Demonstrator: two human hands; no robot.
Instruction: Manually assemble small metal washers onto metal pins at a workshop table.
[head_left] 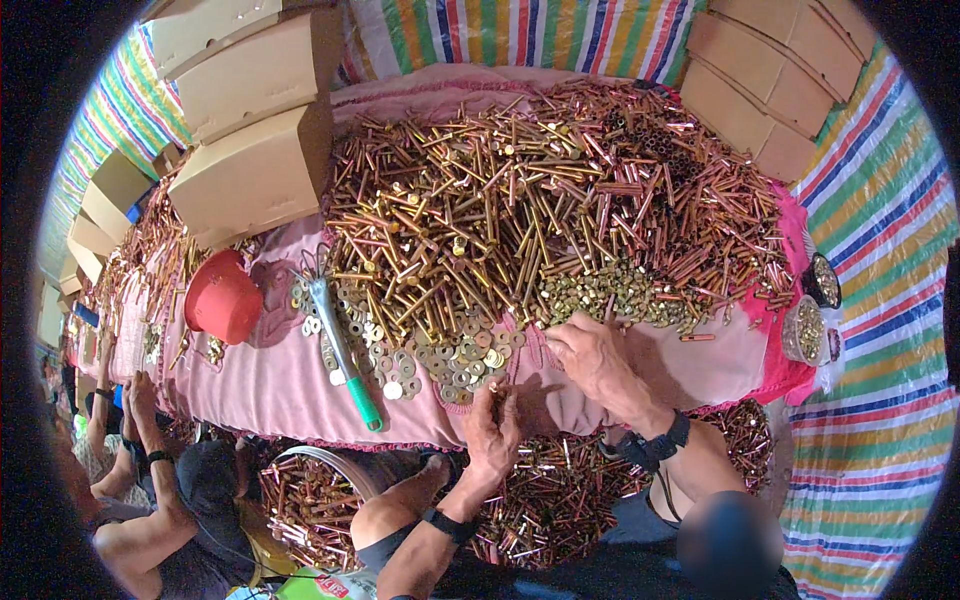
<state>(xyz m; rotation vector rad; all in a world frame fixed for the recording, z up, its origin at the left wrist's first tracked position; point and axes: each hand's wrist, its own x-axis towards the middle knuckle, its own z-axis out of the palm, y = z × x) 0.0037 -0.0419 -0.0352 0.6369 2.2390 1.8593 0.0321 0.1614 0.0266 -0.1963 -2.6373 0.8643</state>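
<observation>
My left hand (492, 430) is closed just past the near edge of the pink cloth-covered table (410, 418). Its fingertips pinch something small whose coppery end barely shows; I cannot make out what it is. Curled over the cloth, my right hand (600, 368) has its fingers bent together at the near side of a heap of small nuts (610, 293); whatever they may hold is hidden. Loose flat washers (455, 362) lie ahead and left of my left hand. Behind them rises a wide pile of long brassy bolts (470, 220), with coppery metal sleeves (690, 200) on its right.
A green-handled metal tool (345, 350) and a red plastic pot (222, 298) stand left. Cardboard boxes (250, 180) are stacked at both back corners. Clear tubs of nuts (803, 330) sit right. Below are more coppery bolts (560, 495). Another person (150, 470) works at left.
</observation>
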